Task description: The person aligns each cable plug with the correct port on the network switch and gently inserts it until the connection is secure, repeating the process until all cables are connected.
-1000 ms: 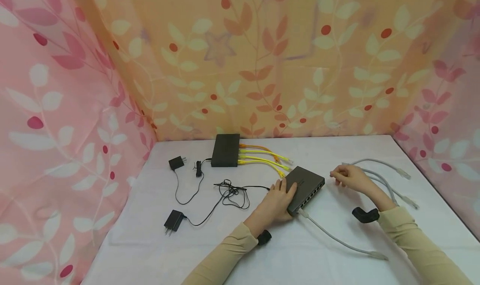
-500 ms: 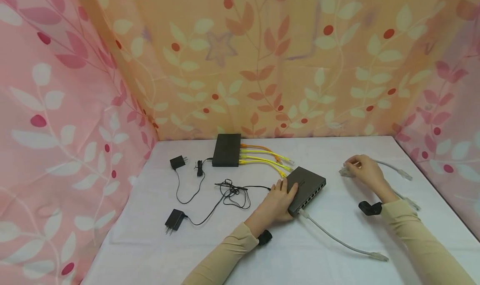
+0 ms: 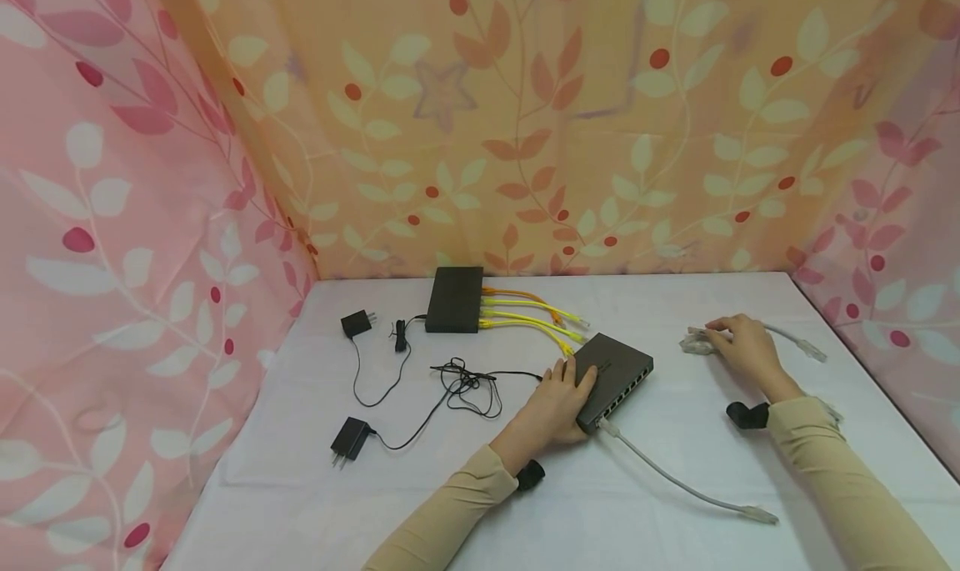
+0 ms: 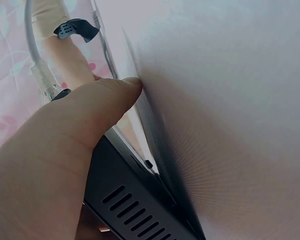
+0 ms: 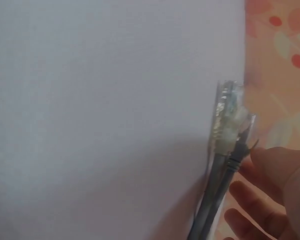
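My left hand (image 3: 551, 408) grips the near left side of a dark network switch (image 3: 618, 371), fingers over its top. The left wrist view shows the thumb (image 4: 105, 102) along its edge, past the slotted side of the casing (image 4: 135, 212). A grey Ethernet cable (image 3: 667, 475) is plugged into the front end of the port row. To the right, my right hand (image 3: 750, 354) has its thumb and forefinger at the clear plugs (image 3: 701, 343) of grey Ethernet cables. Two plugs (image 5: 227, 120) lie side by side in the right wrist view, the darker one at the fingertips.
A second black switch (image 3: 454, 300) stands at the back with yellow cables (image 3: 525, 316) and an orange cable (image 3: 517, 293) in it. Two power adapters (image 3: 351, 439) lie left with tangled black cord (image 3: 465, 388). Another grey plug (image 3: 812, 351) lies beyond the right hand.
My right hand has moved right to the grey cables, and their plugs now sit at its fingertips. The left hand and its switch have stayed in place.
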Demonstrator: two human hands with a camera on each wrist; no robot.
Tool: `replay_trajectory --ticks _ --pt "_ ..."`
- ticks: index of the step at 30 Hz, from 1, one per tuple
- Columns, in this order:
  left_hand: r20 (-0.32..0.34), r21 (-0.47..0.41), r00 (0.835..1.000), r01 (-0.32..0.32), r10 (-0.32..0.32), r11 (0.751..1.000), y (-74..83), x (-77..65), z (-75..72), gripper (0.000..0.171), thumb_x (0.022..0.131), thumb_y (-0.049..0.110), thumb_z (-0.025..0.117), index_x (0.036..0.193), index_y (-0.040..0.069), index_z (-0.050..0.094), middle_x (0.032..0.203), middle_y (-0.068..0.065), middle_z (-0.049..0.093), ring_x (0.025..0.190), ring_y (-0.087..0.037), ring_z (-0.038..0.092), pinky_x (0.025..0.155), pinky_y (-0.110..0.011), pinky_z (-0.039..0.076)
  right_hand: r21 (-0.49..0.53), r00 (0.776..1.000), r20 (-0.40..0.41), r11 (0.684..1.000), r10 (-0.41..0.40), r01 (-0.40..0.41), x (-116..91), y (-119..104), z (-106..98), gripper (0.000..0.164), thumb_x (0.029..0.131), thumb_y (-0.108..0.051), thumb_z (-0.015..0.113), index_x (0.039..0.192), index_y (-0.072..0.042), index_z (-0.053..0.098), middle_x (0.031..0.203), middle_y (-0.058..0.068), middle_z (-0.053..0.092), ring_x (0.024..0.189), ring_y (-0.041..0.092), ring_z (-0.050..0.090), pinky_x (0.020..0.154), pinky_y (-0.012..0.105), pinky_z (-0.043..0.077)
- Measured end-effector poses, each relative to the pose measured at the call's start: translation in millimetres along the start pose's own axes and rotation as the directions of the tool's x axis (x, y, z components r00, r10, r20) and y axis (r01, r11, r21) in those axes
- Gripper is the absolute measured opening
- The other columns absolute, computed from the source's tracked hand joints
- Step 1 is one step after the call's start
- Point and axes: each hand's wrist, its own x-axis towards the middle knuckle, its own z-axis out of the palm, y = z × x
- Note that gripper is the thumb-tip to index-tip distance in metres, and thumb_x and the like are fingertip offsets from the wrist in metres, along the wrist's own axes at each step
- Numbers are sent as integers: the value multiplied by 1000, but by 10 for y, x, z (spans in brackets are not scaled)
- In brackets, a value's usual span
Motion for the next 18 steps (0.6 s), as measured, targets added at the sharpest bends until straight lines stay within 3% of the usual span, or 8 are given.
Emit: replay_trajectory --ticks 9,18 --pt "-1 -3 1000 2 -2 1000 1 1 2 98 68 63 66 145 15 28 140 -22 39 126 -35 44 97 -38 43 -33 1000 -20 999 -12 12 0 113 101 20 87 -16 61 96 0 69 94 30 60 86 51 53 60 56 38" --pt "-1 -2 1000 4 -4 1000 6 -10 -10 97 70 62 65 145 15 27 140 -22 40 125 -34 45 97 -39 44 -44 1000 -11 999 -10 9 6 133 129 18 89 -18 60 97 -2 66 99 29 58 90 49 47 66 56 33"
